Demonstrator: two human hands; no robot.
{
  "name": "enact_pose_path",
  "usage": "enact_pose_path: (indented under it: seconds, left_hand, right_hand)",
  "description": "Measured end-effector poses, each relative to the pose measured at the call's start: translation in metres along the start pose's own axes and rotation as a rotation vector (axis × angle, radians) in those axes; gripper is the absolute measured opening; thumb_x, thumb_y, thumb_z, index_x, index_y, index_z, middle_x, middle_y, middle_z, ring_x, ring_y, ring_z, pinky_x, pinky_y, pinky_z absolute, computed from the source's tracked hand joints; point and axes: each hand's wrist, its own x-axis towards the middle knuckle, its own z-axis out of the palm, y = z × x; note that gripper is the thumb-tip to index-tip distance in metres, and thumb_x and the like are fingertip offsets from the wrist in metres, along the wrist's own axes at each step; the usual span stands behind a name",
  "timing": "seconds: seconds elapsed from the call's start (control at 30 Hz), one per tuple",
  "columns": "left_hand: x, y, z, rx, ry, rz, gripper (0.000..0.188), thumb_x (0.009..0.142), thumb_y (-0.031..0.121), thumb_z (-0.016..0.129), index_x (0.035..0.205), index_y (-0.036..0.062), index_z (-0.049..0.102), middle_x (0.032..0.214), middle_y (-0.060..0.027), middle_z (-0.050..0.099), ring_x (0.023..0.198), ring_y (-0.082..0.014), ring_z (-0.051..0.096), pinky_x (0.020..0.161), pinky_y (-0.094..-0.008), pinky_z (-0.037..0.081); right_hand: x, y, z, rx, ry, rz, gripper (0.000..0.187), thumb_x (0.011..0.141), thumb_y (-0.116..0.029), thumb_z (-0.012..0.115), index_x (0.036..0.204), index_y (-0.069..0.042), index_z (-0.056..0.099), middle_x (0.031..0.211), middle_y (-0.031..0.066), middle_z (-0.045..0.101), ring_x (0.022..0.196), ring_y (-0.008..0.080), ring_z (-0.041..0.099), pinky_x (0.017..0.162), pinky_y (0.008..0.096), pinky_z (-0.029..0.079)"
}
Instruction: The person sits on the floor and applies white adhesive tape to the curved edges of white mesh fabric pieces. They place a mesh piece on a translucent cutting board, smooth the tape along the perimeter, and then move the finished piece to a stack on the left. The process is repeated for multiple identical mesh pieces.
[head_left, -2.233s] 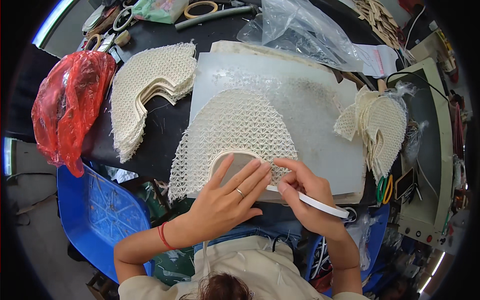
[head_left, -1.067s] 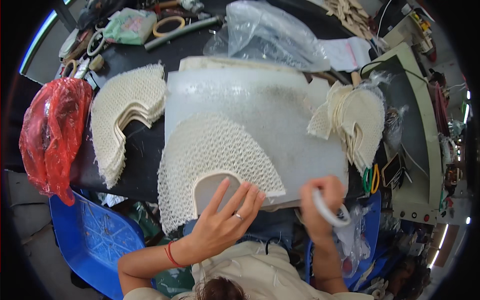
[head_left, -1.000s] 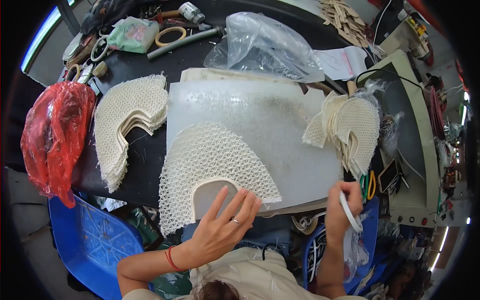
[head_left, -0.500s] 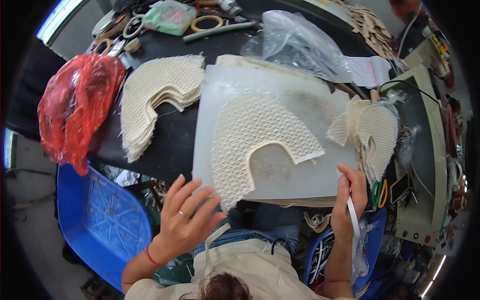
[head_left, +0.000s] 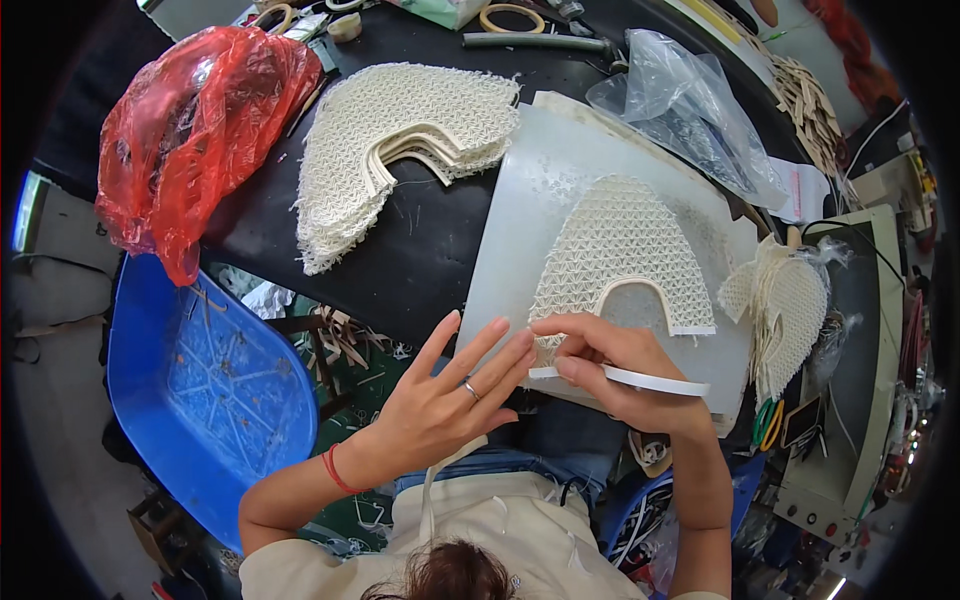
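A cream woven U-shaped piece [head_left: 622, 240] lies on a pale board [head_left: 525, 190], its inner curve bound with a smooth edge and a white strip along its right end. My right hand [head_left: 625, 375] pinches a narrow white strip [head_left: 660, 383] at the piece's lower left end; the strip's tail sticks out to the right past the hand. My left hand [head_left: 465, 385] is beside it, fingers stretched out and apart, fingertips close to the right hand's fingertips. The piece's lower left end is partly hidden by my right hand.
A stack of similar woven pieces [head_left: 400, 110] lies left of the board, beside a red plastic bag [head_left: 205, 140]. More pieces [head_left: 785, 310] stand at the right, near scissors [head_left: 768, 425]. A clear plastic bag [head_left: 690, 100] lies behind. A blue tub [head_left: 225, 390] sits lower left.
My right hand has moved left with the white strip to the woven piece's lower left end. My left hand has moved right toward it. The whole view has shifted.
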Motion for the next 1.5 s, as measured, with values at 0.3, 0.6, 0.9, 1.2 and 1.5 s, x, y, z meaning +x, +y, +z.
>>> enact_pose_path:
  seconds: [0.3, 0.6, 0.9, 1.2, 1.5]
  left_hand:
    - [-0.008, 0.0, 0.01, -0.106, 0.043, 0.031, 0.065, 0.077, 0.033, 0.077, 0.131, 0.0057, 0.055, 0.143, -0.0088, 0.049, 0.136, -0.0267, 0.044, 0.113, -0.0601, 0.027]
    - [-0.005, 0.029, 0.013, -0.033, 0.055, 0.003, 0.051, 0.08, 0.032, 0.076, 0.12, 0.0058, 0.058, 0.132, -0.0101, 0.056, 0.128, -0.0251, 0.053, 0.11, -0.0621, 0.03]
    - [0.011, 0.037, 0.025, 0.064, 0.174, -0.045, 0.06, 0.077, 0.034, 0.077, 0.129, 0.008, 0.061, 0.116, -0.0064, 0.05, 0.116, -0.0216, 0.054, 0.107, -0.0606, 0.037]
    - [0.012, 0.042, 0.022, 0.157, 0.185, -0.091, 0.056, 0.076, 0.034, 0.077, 0.125, 0.0092, 0.066, 0.111, -0.0066, 0.045, 0.109, -0.0192, 0.052, 0.105, -0.0587, 0.041]
    - [0.05, -0.034, -0.036, -0.227, 0.265, -0.205, 0.038, 0.084, 0.019, 0.07, 0.119, 0.0045, 0.063, 0.102, -0.0139, 0.063, 0.103, -0.0331, 0.059, 0.093, -0.0462, 0.045]
  right_hand:
    - [0.003, -0.001, 0.002, -0.075, 0.025, -0.04, 0.028, 0.089, -0.004, 0.058, 0.116, -0.004, 0.058, 0.08, 0.014, 0.064, 0.065, 0.0281, 0.061, 0.061, 0.037, 0.047]
    - [-0.012, 0.0, -0.024, -0.221, 0.245, 0.019, 0.018, 0.082, -0.013, 0.071, 0.091, -0.001, 0.061, 0.069, 0.0115, 0.065, 0.064, 0.0263, 0.065, 0.058, 0.0347, 0.048]
    - [-0.021, 0.014, -0.005, -0.642, 0.381, -0.13, 0.006, 0.078, -0.008, 0.069, 0.077, -0.008, 0.063, 0.072, 0.0039, 0.059, 0.071, 0.0215, 0.059, 0.074, 0.0372, 0.037]
    - [-0.041, 0.014, -0.011, -0.664, 0.961, 0.103, 0.016, 0.082, -0.008, 0.071, 0.093, -0.002, 0.061, 0.081, 0.0117, 0.062, 0.077, 0.0301, 0.058, 0.08, 0.0411, 0.042]
    - [-0.005, 0.053, -0.02, -0.67, 0.959, -0.003, 0.03, 0.087, -0.008, 0.068, 0.11, 0.001, 0.053, 0.097, 0.0192, 0.06, 0.088, 0.0343, 0.06, 0.079, 0.0412, 0.047]
